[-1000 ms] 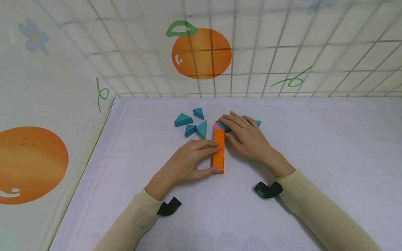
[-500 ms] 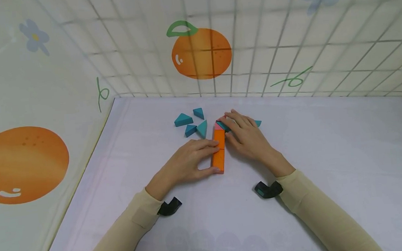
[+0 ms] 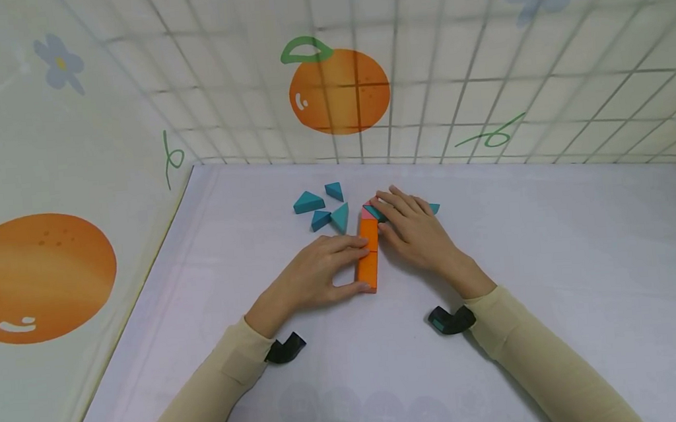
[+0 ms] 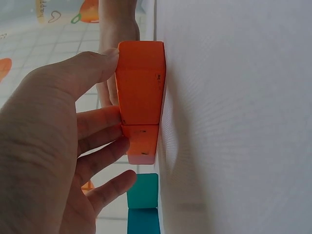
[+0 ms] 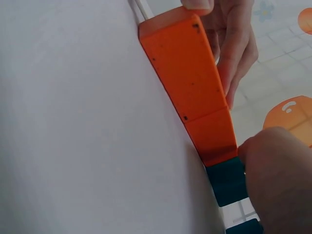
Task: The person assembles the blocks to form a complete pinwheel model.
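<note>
Two orange blocks (image 3: 368,269) laid end to end on surface (image 3: 506,383), touched by left hand (image 3: 321,270), fingers spread apart. Teal block (image 3: 377,216), beside pink block (image 3: 366,215), partly covered by right hand (image 3: 413,228); whether its fingers are clamped cannot be told.

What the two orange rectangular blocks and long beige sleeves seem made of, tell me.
Two orange rectangular blocks: probably painted wood, perhaps plastic; smooth satin faces, with small dark marks like chips in paint.
Long beige sleeves: most likely matte fabric; soft folds show, weave unclear.
</note>
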`<state>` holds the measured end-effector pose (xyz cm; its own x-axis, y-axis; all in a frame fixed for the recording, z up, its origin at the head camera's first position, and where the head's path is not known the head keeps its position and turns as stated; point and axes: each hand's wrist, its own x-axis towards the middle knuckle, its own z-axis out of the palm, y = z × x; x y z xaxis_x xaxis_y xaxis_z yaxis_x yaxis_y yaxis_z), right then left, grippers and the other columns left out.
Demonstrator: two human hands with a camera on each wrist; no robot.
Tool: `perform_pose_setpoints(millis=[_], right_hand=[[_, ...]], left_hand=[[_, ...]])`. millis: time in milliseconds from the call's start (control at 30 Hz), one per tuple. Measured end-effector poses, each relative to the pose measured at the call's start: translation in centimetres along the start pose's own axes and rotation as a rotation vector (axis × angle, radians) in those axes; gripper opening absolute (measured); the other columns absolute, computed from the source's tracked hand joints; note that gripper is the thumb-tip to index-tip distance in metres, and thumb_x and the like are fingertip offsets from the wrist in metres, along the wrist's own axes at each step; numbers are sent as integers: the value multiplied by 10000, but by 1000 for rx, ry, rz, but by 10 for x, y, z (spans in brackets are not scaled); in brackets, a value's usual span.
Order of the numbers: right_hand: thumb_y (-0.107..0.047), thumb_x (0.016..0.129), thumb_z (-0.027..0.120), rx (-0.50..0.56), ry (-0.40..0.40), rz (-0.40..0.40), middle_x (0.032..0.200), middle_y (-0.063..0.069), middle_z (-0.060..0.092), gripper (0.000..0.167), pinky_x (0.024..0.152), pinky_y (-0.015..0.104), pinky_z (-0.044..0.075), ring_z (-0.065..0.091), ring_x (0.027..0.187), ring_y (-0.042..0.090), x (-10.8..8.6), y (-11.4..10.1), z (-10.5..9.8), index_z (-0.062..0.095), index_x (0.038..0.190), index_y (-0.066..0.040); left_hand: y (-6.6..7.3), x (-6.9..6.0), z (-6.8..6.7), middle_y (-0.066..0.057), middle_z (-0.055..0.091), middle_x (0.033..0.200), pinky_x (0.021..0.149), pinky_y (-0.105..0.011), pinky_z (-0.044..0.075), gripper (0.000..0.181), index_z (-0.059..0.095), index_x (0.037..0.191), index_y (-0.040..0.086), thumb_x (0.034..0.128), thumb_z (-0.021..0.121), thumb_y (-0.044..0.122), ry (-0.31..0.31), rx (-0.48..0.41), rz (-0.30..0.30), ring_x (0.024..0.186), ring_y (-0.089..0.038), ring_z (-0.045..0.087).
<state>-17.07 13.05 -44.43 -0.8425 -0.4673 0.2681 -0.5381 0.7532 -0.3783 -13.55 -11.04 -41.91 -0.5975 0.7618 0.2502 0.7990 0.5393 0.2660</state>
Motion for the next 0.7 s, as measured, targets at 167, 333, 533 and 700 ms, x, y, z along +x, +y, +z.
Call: perform_pose_setpoints(millis=[167, 333, 533, 700], right_hand=[[-298, 1033, 463, 4, -3, 1, 1557, 83, 380, 505, 1168, 545, 222, 239, 1489, 300, 0, -1, -1, 403, 1500, -118], [-304, 1032, 467, -3, -5, -2, 1562, 80, 374, 511, 1172, 542, 222, 240, 1490, 297, -1, -1, -1, 399, 1502, -118], [-306, 1035, 454, -19, -13, -6, 1564, 78, 371, 514, 1176, 533, 218, 234, 1492, 292, -1, 0, -1, 387, 1508, -116], [-296, 1033, 463, -23, -13, -19, 1562, 88, 373, 513, 1177, 523, 217, 245, 1489, 291, -1, 0, -2, 391, 1505, -108]], left_hand=[[0, 0, 0, -20, 621, 1330, 1057, -339, 454, 585, 676, 1253, 102, 830, 737, 501, 0, 0, -3, 1227, -180, 568], [1, 0, 0, -23, 624, 1325, 1051, -338, 457, 584, 680, 1246, 98, 827, 742, 500, 6, -5, -1, 1223, -182, 570], [0, 0, 1, -23, 624, 1325, 1048, -336, 460, 585, 682, 1242, 98, 819, 751, 497, 12, -8, 2, 1220, -182, 571], [0, 0, 1, -26, 625, 1324, 1045, -335, 461, 580, 683, 1240, 95, 821, 751, 491, 14, -8, 6, 1217, -184, 573]])
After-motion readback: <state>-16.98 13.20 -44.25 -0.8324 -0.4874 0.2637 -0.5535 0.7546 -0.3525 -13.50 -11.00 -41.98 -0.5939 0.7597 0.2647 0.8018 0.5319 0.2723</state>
